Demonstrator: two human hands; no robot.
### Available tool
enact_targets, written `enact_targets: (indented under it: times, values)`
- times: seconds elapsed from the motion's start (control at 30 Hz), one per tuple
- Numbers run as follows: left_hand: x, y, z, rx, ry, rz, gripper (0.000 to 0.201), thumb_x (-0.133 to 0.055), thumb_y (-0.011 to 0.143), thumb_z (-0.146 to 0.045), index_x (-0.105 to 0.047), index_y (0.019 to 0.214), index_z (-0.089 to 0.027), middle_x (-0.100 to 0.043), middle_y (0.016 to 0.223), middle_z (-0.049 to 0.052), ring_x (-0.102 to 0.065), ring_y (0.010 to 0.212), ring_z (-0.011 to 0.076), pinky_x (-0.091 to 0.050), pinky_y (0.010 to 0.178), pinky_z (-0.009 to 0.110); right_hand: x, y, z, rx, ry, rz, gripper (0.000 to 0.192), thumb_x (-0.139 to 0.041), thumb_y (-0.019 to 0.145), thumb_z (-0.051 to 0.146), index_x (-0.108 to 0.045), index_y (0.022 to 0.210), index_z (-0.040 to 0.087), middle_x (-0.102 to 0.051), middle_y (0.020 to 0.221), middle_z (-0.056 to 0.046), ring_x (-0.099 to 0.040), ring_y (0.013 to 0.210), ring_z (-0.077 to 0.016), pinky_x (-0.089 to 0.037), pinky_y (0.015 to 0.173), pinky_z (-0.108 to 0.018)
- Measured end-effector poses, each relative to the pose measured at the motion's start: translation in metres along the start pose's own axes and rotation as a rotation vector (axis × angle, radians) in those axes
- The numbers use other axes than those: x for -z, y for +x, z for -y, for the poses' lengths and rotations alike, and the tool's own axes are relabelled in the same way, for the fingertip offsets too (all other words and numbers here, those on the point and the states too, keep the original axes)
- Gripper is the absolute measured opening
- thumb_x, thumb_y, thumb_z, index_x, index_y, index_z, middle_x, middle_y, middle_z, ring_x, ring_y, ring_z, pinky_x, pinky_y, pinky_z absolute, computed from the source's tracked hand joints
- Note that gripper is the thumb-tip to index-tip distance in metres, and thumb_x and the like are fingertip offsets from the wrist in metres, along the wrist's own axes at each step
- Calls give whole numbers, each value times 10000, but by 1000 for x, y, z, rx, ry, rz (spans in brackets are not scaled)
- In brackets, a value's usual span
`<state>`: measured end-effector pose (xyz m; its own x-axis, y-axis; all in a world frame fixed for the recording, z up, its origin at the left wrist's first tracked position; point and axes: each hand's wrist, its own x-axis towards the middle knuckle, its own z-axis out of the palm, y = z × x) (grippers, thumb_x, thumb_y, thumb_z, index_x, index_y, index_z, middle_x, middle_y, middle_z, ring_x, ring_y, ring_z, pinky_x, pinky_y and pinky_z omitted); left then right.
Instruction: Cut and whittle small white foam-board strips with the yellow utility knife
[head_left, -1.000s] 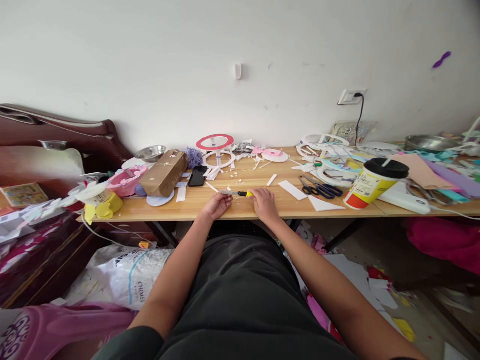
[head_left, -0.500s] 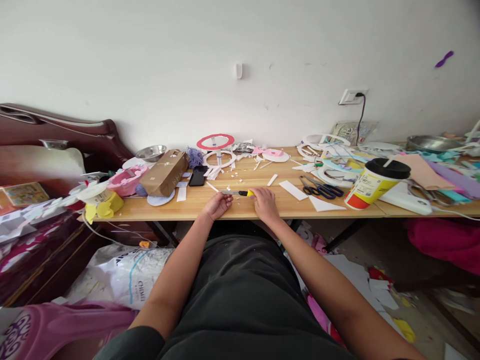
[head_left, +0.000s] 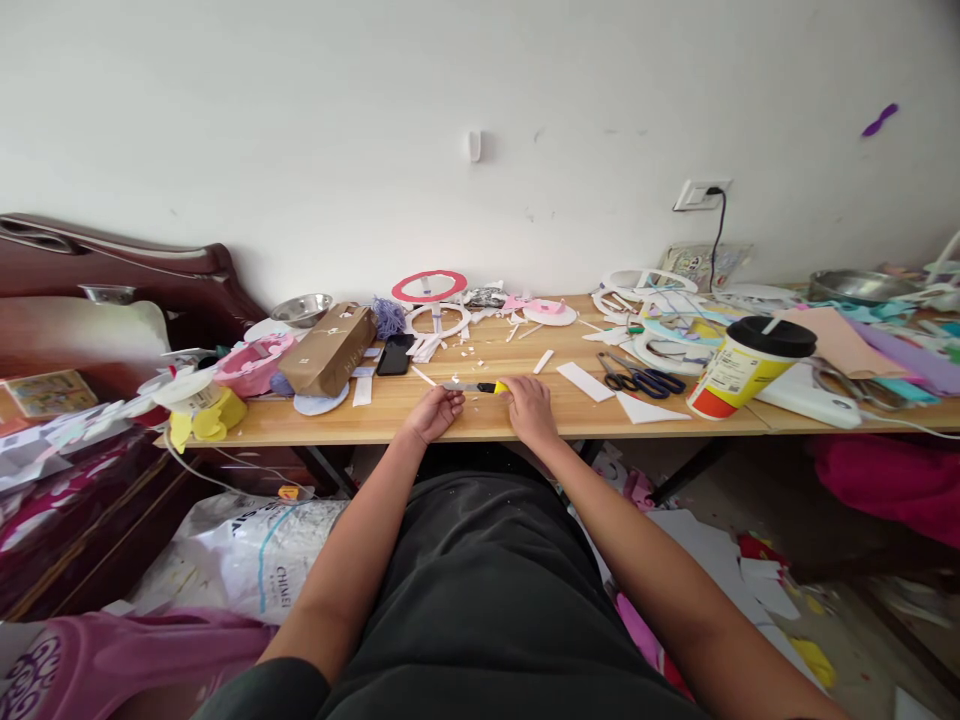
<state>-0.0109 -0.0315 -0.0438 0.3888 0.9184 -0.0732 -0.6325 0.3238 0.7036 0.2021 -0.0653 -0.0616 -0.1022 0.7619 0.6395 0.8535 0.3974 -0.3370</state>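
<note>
A room in a home, used for crafts. A wooden table (head_left: 420, 420) against a plain white wall (head_left: 300, 120) is strewn with paper scraps, foam rings (head_left: 429, 286), scissors (head_left: 637, 376), a phone (head_left: 394, 353) and a drink cup (head_left: 746, 366). A dark wooden bed headboard (head_left: 112, 270) stands beside it. Offcuts litter the floor (head_left: 750, 570).

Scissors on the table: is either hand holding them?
No: the scissors lie untouched, while the right hand grips a yellow utility knife.

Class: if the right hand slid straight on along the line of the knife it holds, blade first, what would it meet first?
Probably the left hand: the utility knife in the right hand points its blade at those fingertips, though depth is unclear.
</note>
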Motion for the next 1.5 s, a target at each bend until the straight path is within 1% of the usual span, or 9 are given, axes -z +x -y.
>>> enact_targets:
  times: [0.3,0.6,0.83,1.1,1.2,1.27,1.37,1.43,1.5]
  values:
    - [-3,0,0,-20,-8,-14,179,-726,730,-137,-551,699,-152,-504,634,-12,-494,586,86,-345,492,194,0,1,0,-13,2,-10,315,-404,962,171,-593,1203,246,-679,1135,-77,-540,1085,-251,-324,949,-390]
    - [-3,1,1,-72,-19,-50,201,-754,714,-155,-553,724,-154,-515,640,-25,-495,587,79,-324,487,194,-4,0,-3,-43,-4,-20,315,-397,968,183,-596,1205,246,-672,1149,-87,-529,1087,-270,-317,951,-407]
    - [-4,1,0,-91,-19,-79,206,-757,712,-162,-551,719,-154,-531,641,-19,-502,593,81,-322,485,194,-5,1,-3,-54,-14,-23,296,-410,978,223,-603,1202,244,-671,1142,-91,-528,1082,-269,-317,954,-407]
    - [-5,4,1,-105,-18,-120,219,-775,693,-178,-560,728,-151,-542,643,-21,-502,574,73,-322,469,183,-4,1,-1,-77,-45,-25,293,-412,977,206,-610,1192,231,-673,1146,-87,-524,1084,-257,-303,953,-391]
    - [-6,4,1,-106,-15,-137,212,-767,717,-178,-557,723,-150,-540,642,-22,-505,570,68,-334,465,175,-4,1,0,-84,-58,-26,290,-408,981,205,-611,1186,231,-675,1142,-84,-523,1084,-256,-297,953,-387]
    - [-5,5,1,-98,-10,-151,182,-737,768,-182,-562,734,-141,-536,648,-22,-511,573,67,-353,468,169,-4,0,0,-91,-67,-26,288,-410,982,212,-612,1188,229,-672,1145,-89,-521,1084,-259,-296,953,-387]
    - [-3,7,1,-77,4,-175,130,-646,882,-246,-602,868,-124,-587,762,-6,-552,624,83,-451,528,195,-4,0,0,-103,-79,-26,286,-415,983,224,-612,1190,227,-668,1147,-96,-520,1077,-261,-295,950,-387]
    - [-2,8,2,-66,13,-193,202,-598,926,-302,-612,1026,-128,-632,926,30,-607,733,117,-533,629,264,-4,0,1,-108,-86,-25,285,-416,982,224,-612,1189,226,-667,1142,-98,-518,1072,-263,-293,950,-388]
    - [-1,10,2,-60,19,-208,290,-588,931,-336,-595,1148,-143,-635,1082,70,-637,875,163,-566,743,343,-4,0,1,-112,-93,-24,286,-413,981,216,-611,1188,226,-667,1137,-99,-516,1067,-265,-292,946,-388]
